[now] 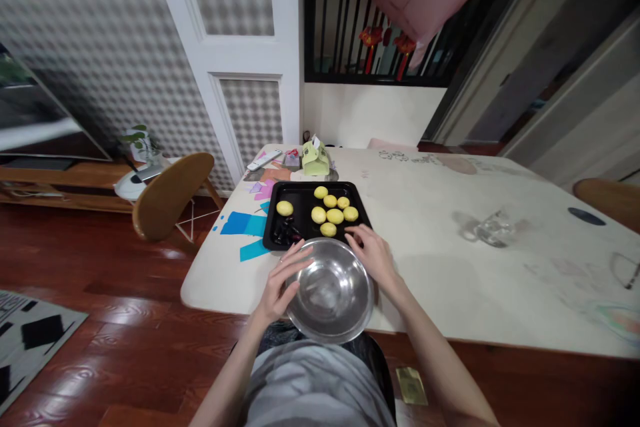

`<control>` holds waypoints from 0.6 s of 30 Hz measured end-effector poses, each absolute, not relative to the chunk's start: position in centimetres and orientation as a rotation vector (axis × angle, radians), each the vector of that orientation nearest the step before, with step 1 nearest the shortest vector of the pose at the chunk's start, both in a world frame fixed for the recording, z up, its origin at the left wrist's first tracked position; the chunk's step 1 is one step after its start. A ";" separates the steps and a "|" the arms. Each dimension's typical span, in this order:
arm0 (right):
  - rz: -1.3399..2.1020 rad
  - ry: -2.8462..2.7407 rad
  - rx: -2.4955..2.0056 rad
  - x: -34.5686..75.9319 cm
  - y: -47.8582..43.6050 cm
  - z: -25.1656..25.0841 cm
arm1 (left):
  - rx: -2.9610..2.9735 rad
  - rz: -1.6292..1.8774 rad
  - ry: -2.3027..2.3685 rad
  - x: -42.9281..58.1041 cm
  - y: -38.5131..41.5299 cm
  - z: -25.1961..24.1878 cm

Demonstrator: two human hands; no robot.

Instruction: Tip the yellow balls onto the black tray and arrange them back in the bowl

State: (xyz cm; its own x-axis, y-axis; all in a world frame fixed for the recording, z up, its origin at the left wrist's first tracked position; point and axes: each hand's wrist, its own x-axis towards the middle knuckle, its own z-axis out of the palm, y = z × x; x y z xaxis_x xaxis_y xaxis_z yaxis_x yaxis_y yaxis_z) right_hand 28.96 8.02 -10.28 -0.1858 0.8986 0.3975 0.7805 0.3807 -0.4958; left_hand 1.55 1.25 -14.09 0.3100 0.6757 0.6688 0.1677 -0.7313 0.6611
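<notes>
A shiny metal bowl [327,287] with nothing visible inside is at the table's near edge, in front of my body. My left hand [284,283] lies along the bowl's left rim, its fingers stretched and spread. On the other side, my right hand [370,250] is by the upper right rim, fingers apart, its tips near the black tray's corner. Just beyond the bowl lies the black baking tray [303,197]. It holds several yellow lemons [335,216], with one lemon [285,208] apart at the left. Small dark glossy pieces [287,232] rest in its near left corner.
Blue paper pieces [243,223] lie left of the tray. A green tissue box [315,159] and a white remote [264,160] are behind it. A clear glass [495,228] is on the right of the white table [425,293]. A wooden chair [173,197] stands left.
</notes>
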 end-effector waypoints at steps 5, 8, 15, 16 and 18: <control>-0.365 -2.289 -1.433 29.8 12.5 -10.2 | 2.217 1.338 0.750 1.7 1.2 -14.0; -0.443 -2.385 -1.456 30.0 14.7 -10.9 | 2.232 1.315 0.769 1.6 1.1 -13.9; -0.413 -2.343 -1.495 30.1 14.8 -11.2 | 2.220 1.310 0.763 1.6 1.0 -13.8; -0.409 -2.321 -1.472 30.1 14.2 -10.9 | 2.218 1.309 0.765 1.6 1.0 -13.8; -0.395 -2.250 -1.403 30.1 12.4 -10.1 | 2.214 1.310 0.762 1.6 1.0 -13.9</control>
